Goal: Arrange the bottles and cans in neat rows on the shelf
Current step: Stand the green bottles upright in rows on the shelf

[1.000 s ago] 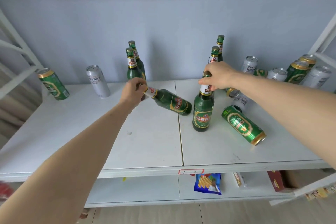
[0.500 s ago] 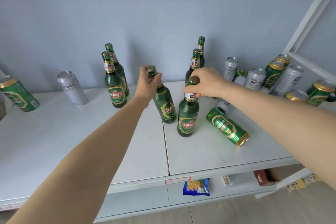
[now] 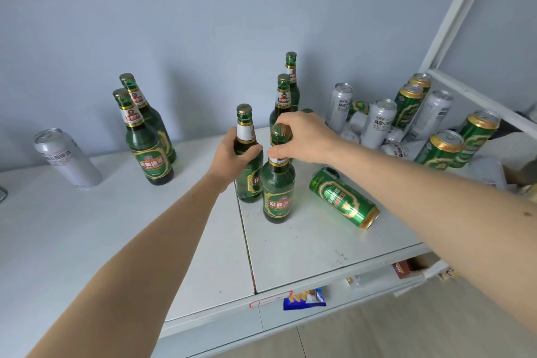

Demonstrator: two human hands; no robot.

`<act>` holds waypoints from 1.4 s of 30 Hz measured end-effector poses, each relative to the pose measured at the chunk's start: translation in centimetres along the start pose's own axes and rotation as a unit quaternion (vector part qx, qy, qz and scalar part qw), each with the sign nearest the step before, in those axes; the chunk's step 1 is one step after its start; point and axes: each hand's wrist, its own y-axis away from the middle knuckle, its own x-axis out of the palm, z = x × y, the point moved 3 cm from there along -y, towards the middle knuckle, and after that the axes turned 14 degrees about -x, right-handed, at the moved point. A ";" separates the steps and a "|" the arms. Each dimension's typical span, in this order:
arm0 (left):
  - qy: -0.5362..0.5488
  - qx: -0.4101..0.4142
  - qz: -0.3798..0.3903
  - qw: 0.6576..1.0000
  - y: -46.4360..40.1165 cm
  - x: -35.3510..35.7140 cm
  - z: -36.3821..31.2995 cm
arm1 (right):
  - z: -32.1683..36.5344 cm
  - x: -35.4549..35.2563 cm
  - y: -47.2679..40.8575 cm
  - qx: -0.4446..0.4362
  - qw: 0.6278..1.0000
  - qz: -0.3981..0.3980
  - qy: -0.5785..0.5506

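Glossy green glass bottles (image 3: 277,192) with paper labels and gold metal caps, shiny green-and-gold metal can (image 3: 344,198) lying down, matt silver metal can (image 3: 68,158), smooth white painted shelf (image 3: 87,229) lightly scuffed, matt blue-grey wall (image 3: 203,38)

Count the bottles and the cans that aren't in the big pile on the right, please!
Green glass bottles: 6
Green can, lying down: 1
Silver can, standing: 1
Total: 8
The pile is too jumbled to count.
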 end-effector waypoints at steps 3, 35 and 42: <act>-0.002 0.008 0.008 1.000 0.2 0.2 1.2 | -0.1 0.1 0.1 -0.001 1.000 0.002 -0.005; -0.012 -0.101 -0.040 0.994 3.9 -7.6 10.0 | 4.1 0.8 -1.3 -0.028 0.996 0.038 0.078; -0.036 -0.098 -0.046 0.993 5.1 -14.9 11.7 | 7.2 3.2 -3.2 -0.013 0.998 0.023 0.055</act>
